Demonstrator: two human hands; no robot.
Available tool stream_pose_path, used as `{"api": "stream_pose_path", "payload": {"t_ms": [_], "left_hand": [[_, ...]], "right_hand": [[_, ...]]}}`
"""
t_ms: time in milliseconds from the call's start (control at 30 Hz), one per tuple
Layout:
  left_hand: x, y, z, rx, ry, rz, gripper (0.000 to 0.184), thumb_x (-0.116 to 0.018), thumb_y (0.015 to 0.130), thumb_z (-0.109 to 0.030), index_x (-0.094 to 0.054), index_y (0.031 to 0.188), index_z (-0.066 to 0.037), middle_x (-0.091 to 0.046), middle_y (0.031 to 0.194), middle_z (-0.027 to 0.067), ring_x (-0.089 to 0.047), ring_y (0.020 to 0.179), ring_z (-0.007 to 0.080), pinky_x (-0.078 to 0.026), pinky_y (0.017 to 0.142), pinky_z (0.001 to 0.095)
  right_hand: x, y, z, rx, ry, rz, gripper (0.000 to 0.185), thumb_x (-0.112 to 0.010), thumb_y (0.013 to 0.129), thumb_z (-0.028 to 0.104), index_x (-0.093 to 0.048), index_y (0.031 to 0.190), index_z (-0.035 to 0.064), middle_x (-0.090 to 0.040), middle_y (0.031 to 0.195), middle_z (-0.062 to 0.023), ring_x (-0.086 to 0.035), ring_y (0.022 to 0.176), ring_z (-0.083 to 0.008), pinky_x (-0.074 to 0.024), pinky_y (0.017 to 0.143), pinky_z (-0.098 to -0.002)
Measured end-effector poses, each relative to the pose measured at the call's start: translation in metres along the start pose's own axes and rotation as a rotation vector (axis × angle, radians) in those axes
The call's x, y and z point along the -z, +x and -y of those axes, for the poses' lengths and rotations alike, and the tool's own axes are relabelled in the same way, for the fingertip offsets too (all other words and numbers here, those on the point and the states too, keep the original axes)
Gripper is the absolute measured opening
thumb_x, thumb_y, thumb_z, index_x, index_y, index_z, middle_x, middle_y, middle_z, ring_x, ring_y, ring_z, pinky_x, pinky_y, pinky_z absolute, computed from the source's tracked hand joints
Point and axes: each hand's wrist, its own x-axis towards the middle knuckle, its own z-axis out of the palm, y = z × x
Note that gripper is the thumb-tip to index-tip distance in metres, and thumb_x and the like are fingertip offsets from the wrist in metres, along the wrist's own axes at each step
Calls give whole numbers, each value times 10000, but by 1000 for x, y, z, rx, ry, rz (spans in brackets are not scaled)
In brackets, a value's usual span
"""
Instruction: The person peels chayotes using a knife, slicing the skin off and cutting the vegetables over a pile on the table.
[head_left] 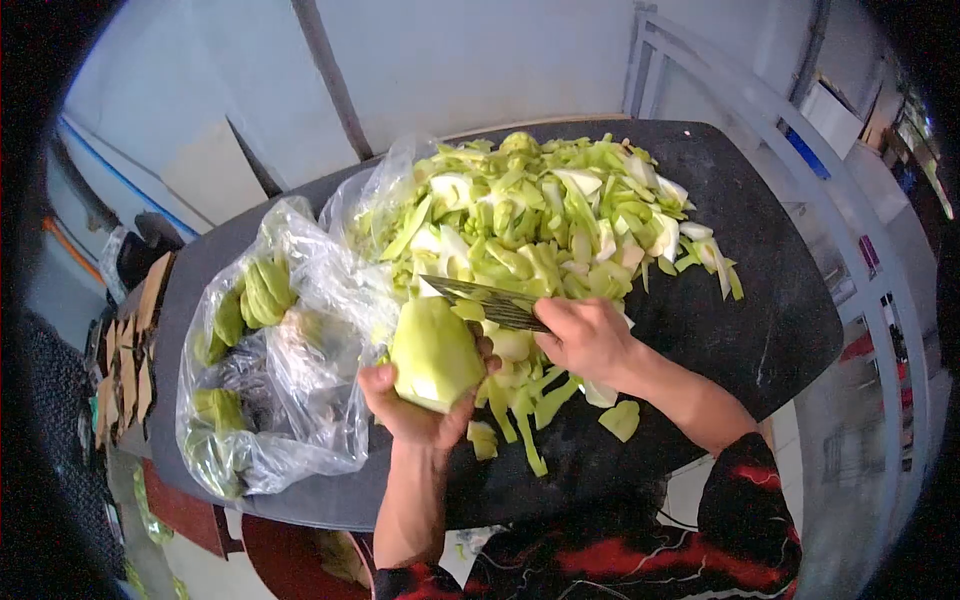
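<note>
My left hand (425,415) is wrapped round a peeled chayote (436,358), pale green with flat cut facets. In my right hand (585,340) is a knife (490,302) with a dark, streaked blade; its handle is hidden in my fist. The blade points left, just above the top of the chayote, and a small slice of peel (468,310) shows beside it. Behind and under my hands spreads a heap of green and white peelings (520,215). Left of my left hand lies a clear plastic bag (330,400) with several ridged green chayotes (266,292) inside.
Everything lies on a dark table (740,260) with rounded corners. Loose peelings (620,420) are scattered near its front edge. A grey metal railing (800,165) runs along the right, and a pale wall (480,65) stands behind. Below the front left edge is a reddish-brown round container (290,555).
</note>
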Motion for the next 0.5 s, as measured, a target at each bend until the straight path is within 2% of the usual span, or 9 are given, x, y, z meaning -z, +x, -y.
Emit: {"api": "stream_pose_path", "payload": {"t_ms": [67,133,167,200,267,300,367,433,500], "left_hand": [[8,1,-1,-15,16,-28,758,-568,674,-465,-515,1279,-11,-615,1141,187,-601,1015,357,-488,882,488],[11,5,0,-81,100,-178,779,-550,696,-461,-495,1307,19,-612,1169,199,-596,1053,351,-480,937,444],[14,2,-1,-24,34,-82,797,-527,705,-453,-475,1336,32,-602,1198,215,-592,1073,350,-471,964,414],[9,-2,4,-82,84,-174,815,-524,690,-446,-464,1347,31,-589,1218,224,-591,1076,360,-472,963,424],[21,2,4,-98,54,-199,836,-531,678,-458,-457,1354,27,-585,1218,224,-594,1062,359,-477,943,433],[23,3,4,-101,45,-207,843,-533,674,-462,-454,1356,26,-584,1218,224,-596,1058,359,-479,936,435],[14,0,1,64,117,94,862,-549,710,-497,-412,1409,-11,-581,1219,206,-589,1046,357,-488,896,511],[3,7,1,-9,119,36,873,-551,698,-507,-418,1397,-1,-587,1197,201,-592,1017,346,-489,879,502],[9,-1,1,-50,171,-103,883,-554,709,-512,-401,1401,14,-588,1185,197,-594,1015,327,-491,881,495]], "right_hand": [[5,-3,14,15,38,1,124,-632,774,96,-517,798,56,-586,638,-75,-643,566,-268,-513,467,-387],[13,-3,24,172,-4,-46,118,-636,753,102,-533,777,50,-563,622,-57,-635,553,-232,-519,484,-366],[16,-2,31,253,-12,-98,110,-633,742,113,-540,750,54,-530,600,-30,-615,529,-201,-514,477,-350],[19,-3,36,298,-34,-82,98,-620,769,125,-548,785,60,-516,585,-19,-607,513,-202,-514,465,-344],[13,-1,23,237,-17,-28,87,-604,803,118,-553,845,61,-544,591,-45,-606,502,-226,-515,457,-355],[2,-1,5,30,-93,68,77,-586,837,112,-538,877,67,-573,612,-73,-614,512,-256,-516,457,-377],[-14,-10,-16,-80,-101,53,65,-577,844,93,-514,852,76,-585,627,-83,-622,527,-276,-512,454,-395],[-5,-3,-19,-85,-114,93,65,-576,839,87,-512,846,77,-588,634,-81,-627,540,-274,-512,455,-393],[5,-1,6,71,26,-33,140,-638,714,48,-524,794,43,-551,623,-69,-598,522,-276,-477,446,-393]]}}
